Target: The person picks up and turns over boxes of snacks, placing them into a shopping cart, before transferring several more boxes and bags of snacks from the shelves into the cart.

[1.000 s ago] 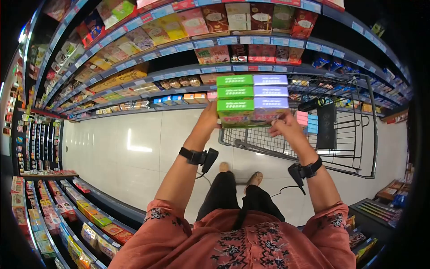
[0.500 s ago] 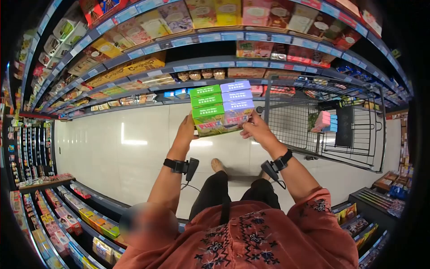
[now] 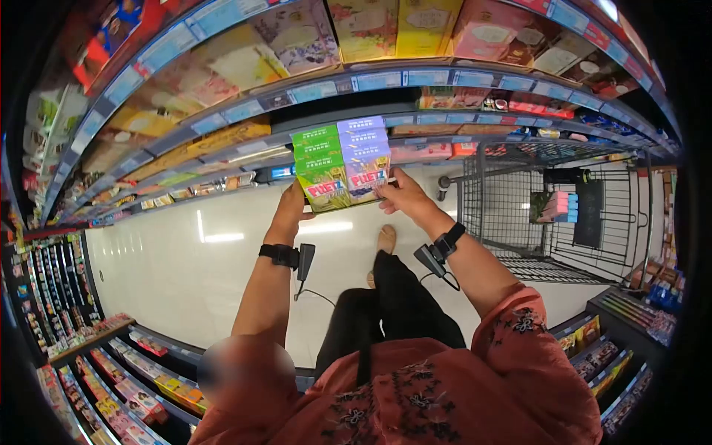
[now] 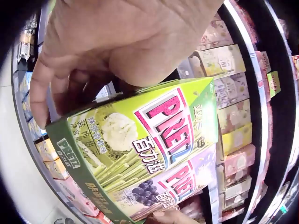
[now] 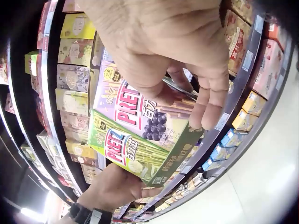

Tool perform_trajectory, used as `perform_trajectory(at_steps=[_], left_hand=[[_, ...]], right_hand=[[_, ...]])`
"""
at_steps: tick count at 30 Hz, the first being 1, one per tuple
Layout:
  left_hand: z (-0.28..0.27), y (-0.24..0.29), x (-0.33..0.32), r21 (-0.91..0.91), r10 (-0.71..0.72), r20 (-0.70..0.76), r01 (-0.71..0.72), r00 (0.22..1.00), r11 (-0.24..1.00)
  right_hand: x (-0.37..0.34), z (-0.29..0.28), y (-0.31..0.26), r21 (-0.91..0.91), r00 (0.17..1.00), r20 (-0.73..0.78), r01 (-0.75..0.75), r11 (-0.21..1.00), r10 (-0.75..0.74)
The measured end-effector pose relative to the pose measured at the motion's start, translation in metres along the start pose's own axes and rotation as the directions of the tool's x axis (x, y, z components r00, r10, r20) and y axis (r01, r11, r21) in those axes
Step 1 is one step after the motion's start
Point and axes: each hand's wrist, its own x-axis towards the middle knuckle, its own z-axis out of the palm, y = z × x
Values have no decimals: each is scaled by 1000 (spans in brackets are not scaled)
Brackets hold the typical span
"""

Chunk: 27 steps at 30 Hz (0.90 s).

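Both hands hold a block of Pretz biscuit stick boxes in front of the body. Green boxes (image 3: 320, 178) form its left column and purple boxes (image 3: 365, 159) its right, with a dark green tray edge (image 4: 77, 163) along the bottom. My left hand (image 3: 286, 213) grips the left side, its fingers reaching behind the block in the left wrist view. On the other side my right hand (image 3: 409, 199) holds the lower right corner. Its thumb lies against the purple front in the right wrist view, while the fingers curl round the tray edge.
Ahead run long shelves (image 3: 311, 90) of boxed sweets with price labels. A wire shopping cart (image 3: 500, 200) stands at the right, holding pink and blue packs (image 3: 561, 206). Low racks (image 3: 141, 371) of packets are behind at the left, and pale floor tiles (image 3: 167, 256) lie below.
The block of boxes has moved left, from over the cart's edge to in front of the shelves. Its printed front now shows more. Both hands stayed on it, and the feet have shifted.
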Motion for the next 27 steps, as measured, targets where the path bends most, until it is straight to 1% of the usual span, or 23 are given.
perform_trajectory(at_steps=[1,2,4,13,15,18,22,27], left_hand=[[-4,-4,10,-19,53,14,-52,999,998],[-10,-6,29,-19,-15,47,16,999,1000],[-6,14,31,-6,-34,8,34,999,999],[-22,29,69,37,-45,103,41,994,998],[-25,36,74,47,-44,95,40,994,998],[-30,38,78,44,-23,89,19,996,999],[-36,45,87,69,-26,51,22,998,997],[-37,47,85,41,-16,67,13,998,999]], right_hand=[[7,-1,-3,-5,1000,-1,-4,1000,4],[10,-2,-5,-18,1000,6,-13,1000,13],[21,-5,-13,-13,1000,11,5,1000,-5],[53,2,-23,-24,997,-81,-18,1000,16],[56,5,-26,-28,993,-118,-21,999,18],[60,7,-33,-17,994,-109,13,1000,-15],[59,13,-45,-28,990,-137,-25,999,21],[53,17,-50,-53,987,-159,6,999,-15]])
